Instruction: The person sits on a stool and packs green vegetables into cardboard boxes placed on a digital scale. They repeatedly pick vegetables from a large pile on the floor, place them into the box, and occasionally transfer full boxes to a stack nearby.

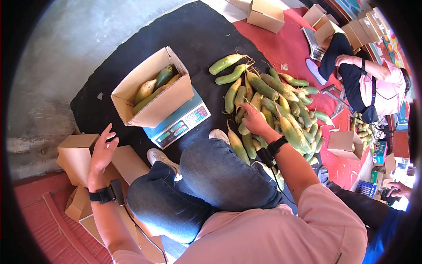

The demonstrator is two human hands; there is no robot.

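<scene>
Fingers of the right hand (255,122) curl down onto the heap of long green-and-pale radishes (281,110) at centre right of the frame, closing around one root among the others — whether it is already gripped or only touched cannot be told, since the palm hides it. Over at left of centre, the left hand (102,154) hangs in the air with fingers loosely spread and holding nothing, just above a stack of folded brown cardboard boxes (75,160). An open brown cardboard box (154,99), already carrying a few radishes, sits on a blue-and-white digital platform scale (178,125) in the upper middle, on the black mat (198,39). Picking well here seems to mean taking a single root by its thick middle and lifting it clear of its neighbours — not dragging the pile. At upper right another person in a pink top (387,88) sits among more small cartons on red flooring (281,42).
</scene>
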